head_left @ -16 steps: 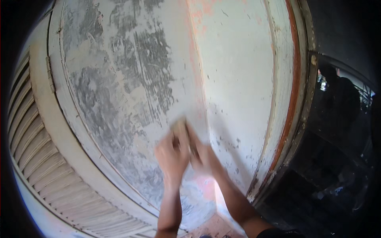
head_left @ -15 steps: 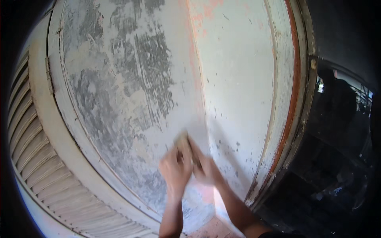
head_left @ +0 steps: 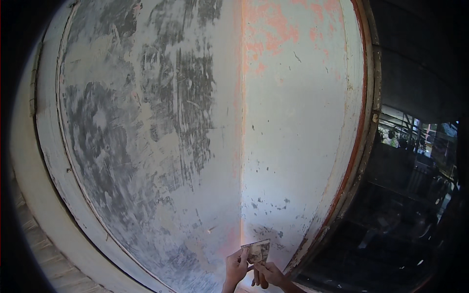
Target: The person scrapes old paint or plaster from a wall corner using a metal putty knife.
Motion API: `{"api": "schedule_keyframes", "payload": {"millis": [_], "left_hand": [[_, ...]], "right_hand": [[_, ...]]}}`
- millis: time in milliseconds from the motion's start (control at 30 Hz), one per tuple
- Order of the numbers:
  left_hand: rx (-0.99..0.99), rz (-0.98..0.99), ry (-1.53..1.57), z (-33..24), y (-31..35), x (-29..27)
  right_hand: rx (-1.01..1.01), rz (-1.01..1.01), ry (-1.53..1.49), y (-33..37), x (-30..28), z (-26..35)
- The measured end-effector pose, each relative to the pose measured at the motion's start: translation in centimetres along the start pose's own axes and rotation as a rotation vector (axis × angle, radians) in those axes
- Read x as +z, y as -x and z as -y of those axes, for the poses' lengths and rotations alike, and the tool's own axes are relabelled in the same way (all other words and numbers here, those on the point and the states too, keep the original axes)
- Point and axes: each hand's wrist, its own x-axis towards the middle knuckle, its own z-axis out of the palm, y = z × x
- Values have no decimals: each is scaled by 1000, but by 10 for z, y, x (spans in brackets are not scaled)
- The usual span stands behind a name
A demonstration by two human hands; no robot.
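Note:
Low in the view, a putty knife [head_left: 259, 251] with a smeared, flared blade is held up in front of the wall corner. My right hand [head_left: 271, 274] is closed around its lower part, where a brownish handle end shows below the fingers. At the blade's left side, my left hand [head_left: 236, 267] grips the edge between thumb and fingers. Behind both hands stands the patchy wall [head_left: 190, 88], grey and white on the left of the corner. Its right face [head_left: 293, 132] is whitish with orange-pink patches near the top and small dark chips lower down.
At the far left runs a cream frame [head_left: 29, 161] with a hinge and slatted panel [head_left: 39, 254]. A reddish-brown strip [head_left: 355, 171] borders the wall on the right. Past it is a dark glass pane [head_left: 400, 210] with reflections.
Both hands have dropped from the wall's lower middle toward the bottom edge, partly through a shift of view. The blurred tool is now sharp, its blade turned upward between the hands.

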Motion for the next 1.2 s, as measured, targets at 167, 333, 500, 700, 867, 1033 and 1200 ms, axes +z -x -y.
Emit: {"api": "schedule_keyframes", "payload": {"millis": [167, 333, 500, 700, 867, 1033, 1200], "left_hand": [[-78, 96, 170, -10, -4, 2], [-88, 3, 450, -3, -8, 9], [-80, 46, 468, 0, -5, 4], [-83, 68, 491, 4, 0, -1], [-97, 99, 438, -1, 6, 3], [-89, 123, 408, -14, 3, 9], [149, 168, 232, -57, -30, 23]], "right_hand": [[39, -181, -35, 5, 13, 10], [73, -256, 53, 5, 21, 17], [122, -294, 114, 12, 24, 10], [116, -364, 148, 17, 43, 12], [65, -458, 125, 21, 47, 12], [-36, -515, 162, 23, 41, 20], [-172, -630, 307, 8, 20, 78]]}}
